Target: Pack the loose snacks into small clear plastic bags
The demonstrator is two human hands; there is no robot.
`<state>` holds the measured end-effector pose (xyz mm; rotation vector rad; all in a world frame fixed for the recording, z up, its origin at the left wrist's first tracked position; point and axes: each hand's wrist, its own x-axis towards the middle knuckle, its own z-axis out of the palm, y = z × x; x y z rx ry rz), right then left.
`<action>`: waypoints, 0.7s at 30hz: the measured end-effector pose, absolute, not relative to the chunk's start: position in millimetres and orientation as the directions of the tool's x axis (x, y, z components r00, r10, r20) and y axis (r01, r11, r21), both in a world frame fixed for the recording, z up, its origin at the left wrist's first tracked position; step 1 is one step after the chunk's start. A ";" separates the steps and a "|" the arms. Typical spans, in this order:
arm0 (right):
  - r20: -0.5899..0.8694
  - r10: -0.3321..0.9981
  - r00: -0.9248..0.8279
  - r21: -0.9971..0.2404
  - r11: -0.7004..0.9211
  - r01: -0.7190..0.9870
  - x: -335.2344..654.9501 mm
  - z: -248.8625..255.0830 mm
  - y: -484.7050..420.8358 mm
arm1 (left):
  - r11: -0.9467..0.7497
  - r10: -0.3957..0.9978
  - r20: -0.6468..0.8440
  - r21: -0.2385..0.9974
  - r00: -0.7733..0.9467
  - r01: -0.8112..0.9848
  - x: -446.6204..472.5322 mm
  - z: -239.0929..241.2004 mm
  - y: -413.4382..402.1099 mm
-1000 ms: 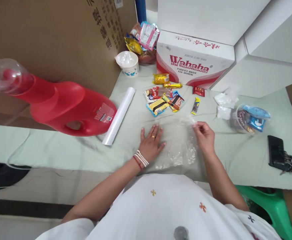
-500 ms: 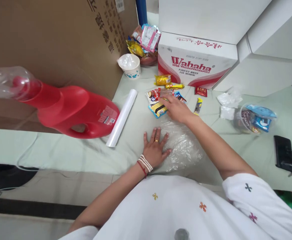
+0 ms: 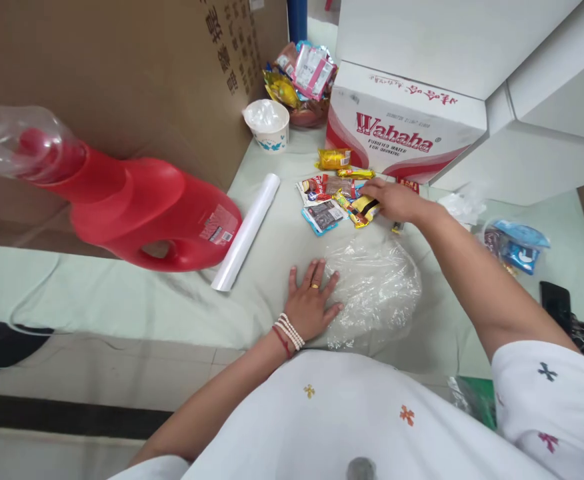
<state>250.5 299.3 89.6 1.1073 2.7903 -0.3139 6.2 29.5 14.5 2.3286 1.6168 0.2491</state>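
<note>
My left hand (image 3: 308,308) lies flat on the cloth with its fingers spread, its thumb beside the edge of a crumpled clear plastic bag (image 3: 375,293). Farther out, my right hand (image 3: 397,200) grips a yellow snack packet with a black band (image 3: 365,209) from above; its fingertips are partly hidden. Just left of that hand are a blue-edged grey packet (image 3: 323,217), a narrow yellow wrapper (image 3: 351,210), a red and white packet (image 3: 312,188) and a brown packet (image 3: 339,187). Behind these lie a plump yellow packet (image 3: 334,159) and a thin yellow one (image 3: 355,173).
A red detergent bottle (image 3: 157,213) and a white roll (image 3: 246,233) lie at left. A paper cup (image 3: 268,127), a heaped snack bowl (image 3: 308,117) and a Wahaha carton (image 3: 405,127) stand behind. At right are a snack tub (image 3: 519,243) and a black phone (image 3: 555,304) with keys.
My right hand has moved right with the yellow packet, uncovering the blue-edged grey packet and the narrow yellow wrapper. My left hand has stayed in place. The view has shifted slightly.
</note>
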 end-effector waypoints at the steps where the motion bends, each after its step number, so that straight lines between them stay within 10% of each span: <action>1: -0.234 0.639 -0.733 -0.113 0.731 0.673 246.7 85.0 299.3 | -0.321 0.936 -0.027 0.336 0.350 0.885 6.3 14.7 29.5; 6: -0.263 0.764 -0.589 0.051 0.621 0.782 246.4 81.6 286.3 | -0.314 0.939 -0.027 0.338 0.343 0.887 5.7 14.4 29.7; 11: -0.141 0.910 -0.389 -0.079 0.381 0.921 275.7 121.6 235.9 | -0.317 0.939 -0.019 0.330 0.342 0.889 4.8 12.8 30.1; 21: -0.515 0.587 -0.625 -0.233 0.606 0.761 240.8 121.7 150.0 | -0.295 0.947 -0.022 0.327 0.319 0.898 8.1 15.6 29.4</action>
